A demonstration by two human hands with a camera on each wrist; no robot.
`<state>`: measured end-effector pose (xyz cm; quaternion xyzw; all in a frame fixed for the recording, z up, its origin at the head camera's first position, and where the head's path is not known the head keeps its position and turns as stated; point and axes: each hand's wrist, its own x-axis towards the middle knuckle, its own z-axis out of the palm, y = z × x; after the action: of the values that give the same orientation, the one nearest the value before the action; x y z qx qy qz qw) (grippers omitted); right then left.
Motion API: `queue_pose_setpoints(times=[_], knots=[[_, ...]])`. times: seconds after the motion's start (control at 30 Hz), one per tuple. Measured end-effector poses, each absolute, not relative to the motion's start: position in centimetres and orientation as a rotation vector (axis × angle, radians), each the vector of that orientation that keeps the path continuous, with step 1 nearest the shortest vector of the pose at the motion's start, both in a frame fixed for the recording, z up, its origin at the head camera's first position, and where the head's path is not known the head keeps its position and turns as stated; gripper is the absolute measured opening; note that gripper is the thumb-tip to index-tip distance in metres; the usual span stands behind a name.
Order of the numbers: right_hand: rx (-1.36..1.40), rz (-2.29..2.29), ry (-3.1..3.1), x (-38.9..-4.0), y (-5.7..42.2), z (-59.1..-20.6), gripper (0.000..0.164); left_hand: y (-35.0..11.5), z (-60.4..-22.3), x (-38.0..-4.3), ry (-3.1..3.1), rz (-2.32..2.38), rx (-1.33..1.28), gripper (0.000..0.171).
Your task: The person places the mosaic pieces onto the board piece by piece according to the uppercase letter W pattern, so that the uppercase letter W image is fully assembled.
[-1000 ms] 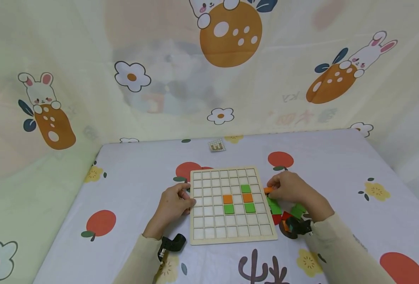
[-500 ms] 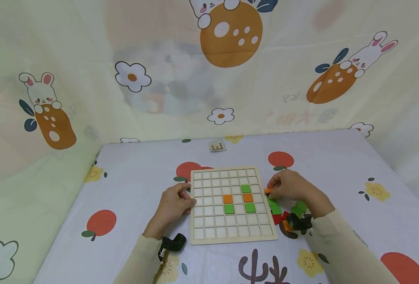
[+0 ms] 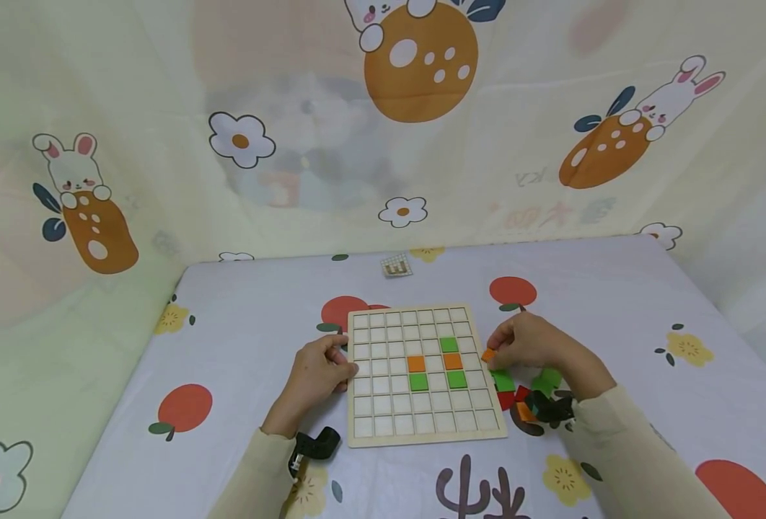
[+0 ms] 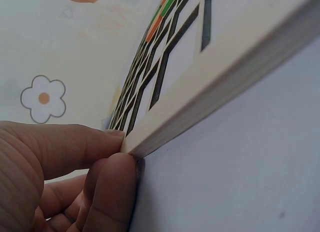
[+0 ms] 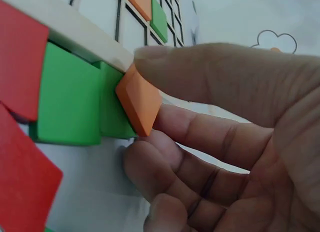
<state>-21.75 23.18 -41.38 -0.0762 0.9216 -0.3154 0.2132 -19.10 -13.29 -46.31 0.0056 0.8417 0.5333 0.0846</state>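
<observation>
A light wooden grid board [image 3: 392, 440] lies on the table; a few green and orange square tiles sit in its cells, among them an orange tile [image 3: 416, 364]. My left hand [image 3: 314, 371] holds the board's left edge, thumb and fingertips at the rim in the left wrist view. Just off the right edge, my right hand [image 3: 535, 346] pinches an orange tile [image 5: 139, 99] between thumb and fingers. That tile is tilted over a green tile [image 5: 112, 104]. Another green tile [image 5: 70, 99] and red tiles [image 5: 20, 57] lie beside it along the board.
More loose tiles, green [image 3: 547, 382] and orange [image 3: 524, 412], lie under the right wrist. A small patterned packet [image 3: 397, 266] rests behind the board. The table [image 3: 260, 310] has a printed cloth, and a patterned curtain [image 3: 318, 216] stands behind it.
The orange tile in my right hand has turned, showing more of its face, and sits slightly lower. My left hand and the board have stayed put.
</observation>
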Motion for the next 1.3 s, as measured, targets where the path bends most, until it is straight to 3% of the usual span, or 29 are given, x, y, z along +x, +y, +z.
queue_pose_setpoints(times=[0.57,1.3], knots=[[-0.193,-0.751,2.705,-19.7,22.0,-41.6,0.016,-13.2,-46.2,-19.0,2.543,1.568,0.027,0.051],[-0.35,-0.557,2.91,-19.3,21.7,-42.8,0.028,-13.3,-46.1,-19.1,2.529,1.571,0.009,0.052]])
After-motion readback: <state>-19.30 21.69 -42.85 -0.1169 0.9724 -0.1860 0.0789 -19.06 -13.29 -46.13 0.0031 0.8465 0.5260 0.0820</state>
